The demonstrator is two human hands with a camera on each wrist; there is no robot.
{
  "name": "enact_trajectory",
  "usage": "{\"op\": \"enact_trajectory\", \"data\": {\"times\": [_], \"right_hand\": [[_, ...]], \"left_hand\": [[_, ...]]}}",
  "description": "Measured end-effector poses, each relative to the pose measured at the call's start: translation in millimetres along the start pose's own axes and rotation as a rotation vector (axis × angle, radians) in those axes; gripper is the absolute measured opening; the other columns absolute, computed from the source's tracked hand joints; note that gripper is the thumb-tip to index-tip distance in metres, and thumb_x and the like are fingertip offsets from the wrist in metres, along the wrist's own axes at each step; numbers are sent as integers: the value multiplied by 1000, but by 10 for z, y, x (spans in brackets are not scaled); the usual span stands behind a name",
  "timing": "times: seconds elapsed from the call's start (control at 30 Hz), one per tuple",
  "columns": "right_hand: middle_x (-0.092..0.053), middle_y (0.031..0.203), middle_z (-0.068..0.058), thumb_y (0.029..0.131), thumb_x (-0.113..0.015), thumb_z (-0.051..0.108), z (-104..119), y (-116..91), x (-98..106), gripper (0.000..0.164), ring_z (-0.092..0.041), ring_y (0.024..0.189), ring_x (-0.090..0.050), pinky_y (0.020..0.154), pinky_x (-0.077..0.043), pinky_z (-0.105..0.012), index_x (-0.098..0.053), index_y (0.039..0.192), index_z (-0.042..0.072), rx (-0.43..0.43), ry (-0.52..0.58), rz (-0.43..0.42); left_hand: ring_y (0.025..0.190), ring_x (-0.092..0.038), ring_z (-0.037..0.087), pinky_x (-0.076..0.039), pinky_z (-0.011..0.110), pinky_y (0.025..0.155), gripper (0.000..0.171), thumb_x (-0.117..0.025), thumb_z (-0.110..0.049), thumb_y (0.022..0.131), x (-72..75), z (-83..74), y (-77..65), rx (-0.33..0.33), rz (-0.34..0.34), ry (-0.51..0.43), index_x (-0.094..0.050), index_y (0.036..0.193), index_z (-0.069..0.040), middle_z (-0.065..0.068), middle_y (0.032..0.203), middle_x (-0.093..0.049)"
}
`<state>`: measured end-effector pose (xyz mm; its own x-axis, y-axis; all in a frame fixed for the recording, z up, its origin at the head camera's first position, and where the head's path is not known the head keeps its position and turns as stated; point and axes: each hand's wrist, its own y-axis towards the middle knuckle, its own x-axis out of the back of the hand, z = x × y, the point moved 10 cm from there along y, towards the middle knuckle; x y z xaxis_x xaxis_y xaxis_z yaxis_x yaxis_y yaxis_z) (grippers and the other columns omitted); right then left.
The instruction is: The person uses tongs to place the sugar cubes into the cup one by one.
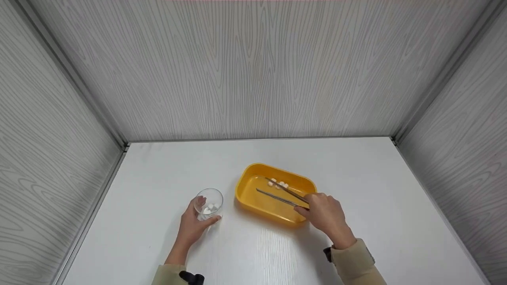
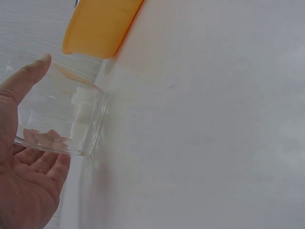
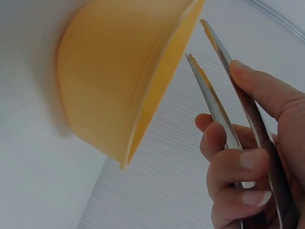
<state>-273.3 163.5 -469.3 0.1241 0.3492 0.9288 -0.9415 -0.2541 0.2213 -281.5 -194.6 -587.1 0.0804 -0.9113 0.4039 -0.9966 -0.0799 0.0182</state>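
Observation:
My left hand [image 1: 193, 225] holds a clear drinking glass [image 2: 47, 105] upright on the table, thumb on one side and fingers round the other. Several white cubes [image 2: 83, 112] lie at the bottom of the glass. In my right hand [image 1: 326, 213] is a pair of metal tongs [image 3: 214, 100], its two arms spread apart with nothing between the tips. The tongs reach over a yellow tray [image 1: 253, 208] from its right end. Inside the tray, several small white pieces [image 1: 283, 185] lie near the far wall, partly behind the upper tong arm.
The white table [image 1: 158, 170] carries the glass on the left and the tray right of it, a short gap between them. Pale wood-grain panels [image 1: 253, 79] rise behind the table and along both sides.

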Motion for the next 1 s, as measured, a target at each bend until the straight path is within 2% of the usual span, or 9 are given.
{"op": "enact_trajectory", "data": {"times": [0.2, 0.37, 0.63, 0.8, 1.0], "right_hand": [[-50, 58, 3, 80, -80, 29, -155, 4, -62, 25, -12, 45, -42, 41, -38, -26, -66, 76, 9, -41, -12, 22], [-51, 60, 2, 81, -77, 27, -223, 18, -67, 22, -14, 46, -43, 42, -39, -27, -65, 80, 9, -56, -9, 16], [-45, 54, 3, 82, -76, 28, -255, 61, -83, 30, -13, 43, -38, 38, -32, -26, -57, 64, 13, -62, -54, 37], [-46, 55, 2, 83, -76, 32, -245, 88, -111, 31, -14, 45, -39, 39, -33, -27, -58, 64, 13, -74, -63, 73], [-47, 55, 1, 83, -76, 33, -225, 127, -137, 30, -15, 45, -41, 40, -36, -28, -61, 69, 11, -71, -91, 72]], "left_hand": [[141, -33, 34, -26, 46, 117, 97, -88, -32, 72, 0, -6, -4, -2, -3, 1, -35, 146, 2, 19, 149, -43], [141, -33, 34, -26, 46, 117, 96, -88, -32, 72, -5, 3, -7, 8, -4, 2, -36, 146, 1, 18, 149, -43], [140, -35, 34, -29, 43, 116, 95, -88, -28, 72, -3, 15, 10, -3, -5, -15, -36, 146, 1, 20, 148, -44], [140, -35, 33, -29, 43, 116, 95, -88, -29, 72, -3, 23, 11, 3, -6, -3, -36, 146, 1, 19, 148, -44], [140, -36, 33, -29, 44, 116, 95, -89, -28, 72, 2, 16, 4, 3, -13, 7, -37, 146, 1, 19, 147, -45]]}}
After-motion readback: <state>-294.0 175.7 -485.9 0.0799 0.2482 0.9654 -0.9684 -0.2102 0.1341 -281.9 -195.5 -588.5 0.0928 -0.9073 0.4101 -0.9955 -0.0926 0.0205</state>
